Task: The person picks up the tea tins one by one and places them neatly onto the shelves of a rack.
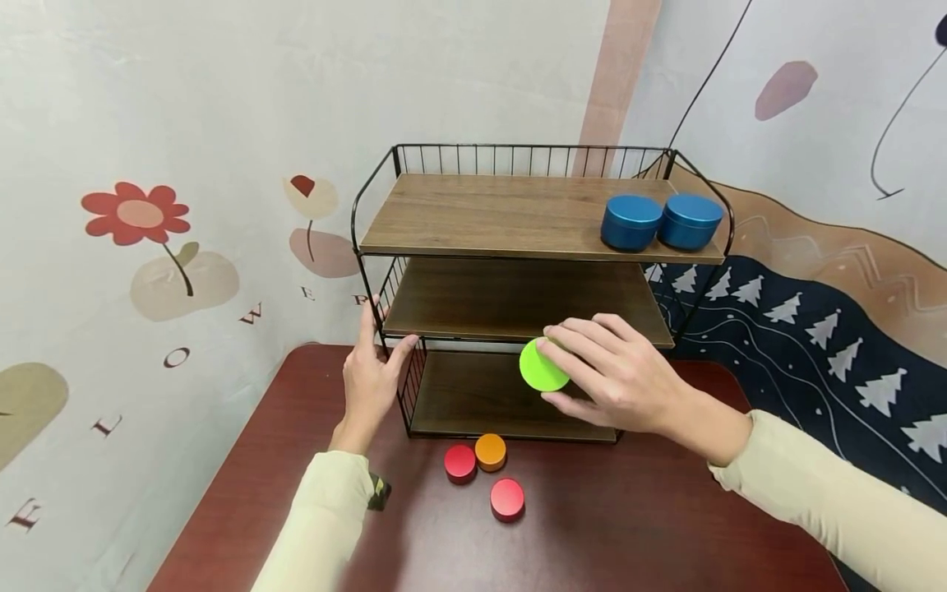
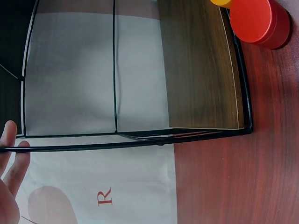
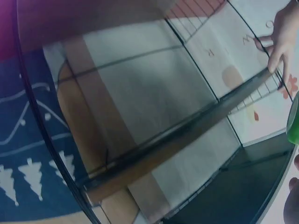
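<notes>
My right hand (image 1: pixel 610 374) holds a bright green round tin (image 1: pixel 543 366) between thumb and fingers, in front of the rack's lower levels. In the right wrist view only the edge of the green tin (image 3: pixel 293 122) shows. My left hand (image 1: pixel 372 382) is at the left side post of the three-level shelf rack (image 1: pixel 518 215), thumb at the middle shelf's front corner. The left wrist view shows two fingers by the black frame; whether they curl round it is hard to see. Two blue tins (image 1: pixel 631 222) stand at the right of the top shelf.
On the table (image 1: pixel 629 526) before the rack lie a red tin (image 1: pixel 460 464), an orange tin (image 1: pixel 491 452) and another red tin (image 1: pixel 507 500). Black wire rails edge the shelves. Behind stands a patterned cloth backdrop (image 1: pixel 481 66).
</notes>
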A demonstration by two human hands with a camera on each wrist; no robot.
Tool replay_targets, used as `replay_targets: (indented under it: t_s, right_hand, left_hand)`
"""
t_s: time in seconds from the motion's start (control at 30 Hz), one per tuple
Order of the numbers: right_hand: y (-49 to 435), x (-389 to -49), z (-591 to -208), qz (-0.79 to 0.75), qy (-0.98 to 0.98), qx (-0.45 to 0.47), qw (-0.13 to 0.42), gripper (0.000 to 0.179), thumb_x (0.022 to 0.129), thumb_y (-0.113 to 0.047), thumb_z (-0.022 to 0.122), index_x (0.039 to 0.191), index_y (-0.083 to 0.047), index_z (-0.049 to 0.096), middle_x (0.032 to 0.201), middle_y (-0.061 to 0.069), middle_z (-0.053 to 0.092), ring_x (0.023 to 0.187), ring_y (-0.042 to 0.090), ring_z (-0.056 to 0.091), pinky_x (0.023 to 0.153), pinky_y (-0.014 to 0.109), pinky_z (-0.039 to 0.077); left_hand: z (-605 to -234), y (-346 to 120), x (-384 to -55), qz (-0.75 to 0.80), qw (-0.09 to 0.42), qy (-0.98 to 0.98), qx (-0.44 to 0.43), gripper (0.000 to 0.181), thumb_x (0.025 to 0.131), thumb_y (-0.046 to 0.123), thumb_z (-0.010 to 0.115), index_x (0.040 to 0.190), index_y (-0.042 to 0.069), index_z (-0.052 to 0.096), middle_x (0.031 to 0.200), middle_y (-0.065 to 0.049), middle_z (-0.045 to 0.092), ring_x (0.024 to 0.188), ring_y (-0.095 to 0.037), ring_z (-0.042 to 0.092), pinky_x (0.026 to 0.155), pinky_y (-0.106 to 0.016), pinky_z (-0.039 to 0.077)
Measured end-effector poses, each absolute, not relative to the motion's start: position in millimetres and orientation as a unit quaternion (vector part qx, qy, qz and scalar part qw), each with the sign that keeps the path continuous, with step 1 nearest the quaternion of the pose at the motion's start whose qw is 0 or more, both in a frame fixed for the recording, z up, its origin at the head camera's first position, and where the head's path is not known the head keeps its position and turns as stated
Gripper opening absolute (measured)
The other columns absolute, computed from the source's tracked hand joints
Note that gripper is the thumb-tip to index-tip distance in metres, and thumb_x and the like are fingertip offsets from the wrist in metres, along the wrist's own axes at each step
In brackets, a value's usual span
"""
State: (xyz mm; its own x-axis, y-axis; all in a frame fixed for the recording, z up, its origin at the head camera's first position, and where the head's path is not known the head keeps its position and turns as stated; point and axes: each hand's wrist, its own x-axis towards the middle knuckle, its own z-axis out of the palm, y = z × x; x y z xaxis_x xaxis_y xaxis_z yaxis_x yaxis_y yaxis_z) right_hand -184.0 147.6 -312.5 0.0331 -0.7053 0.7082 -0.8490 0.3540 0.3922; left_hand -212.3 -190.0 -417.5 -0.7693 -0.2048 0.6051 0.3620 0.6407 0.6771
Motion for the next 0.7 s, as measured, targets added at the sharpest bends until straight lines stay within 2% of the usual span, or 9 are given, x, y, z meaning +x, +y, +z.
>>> replay_targets:
  t_s: [0.33, 0.7]
  right_hand:
    - [147, -195, -284, 0.091, -0.686, 0.52, 0.5, 0.048, 0.093, -0.037, 0.067, 0.121, 0.002, 0.069, 0.118, 0.019, 0.069, 0.103, 0.035, 0.064, 0.081, 0.049, 0.048]
    - [146, -210, -260, 0.101, -0.694, 0.475, 0.532, 0.048, 0.097, -0.04, 0.062, 0.121, 0.001, 0.068, 0.116, 0.019, 0.069, 0.102, 0.037, 0.062, 0.081, 0.051, 0.046]
  left_hand:
    - [-417, -189, -213, -0.419, 0.338, -0.842, -0.047, 0.082, 0.091, 0.031, 0.074, 0.158, 0.032, 0.027, 0.136, 0.005, 0.06, 0.056, -0.018, 0.046, 0.061, -0.035, 0.037]
    - [-418, -189, -213, -0.42, 0.34, -0.84, -0.048, 0.081, 0.091, 0.03, 0.075, 0.157, 0.032, 0.029, 0.136, 0.003, 0.06, 0.057, -0.018, 0.045, 0.062, -0.036, 0.036]
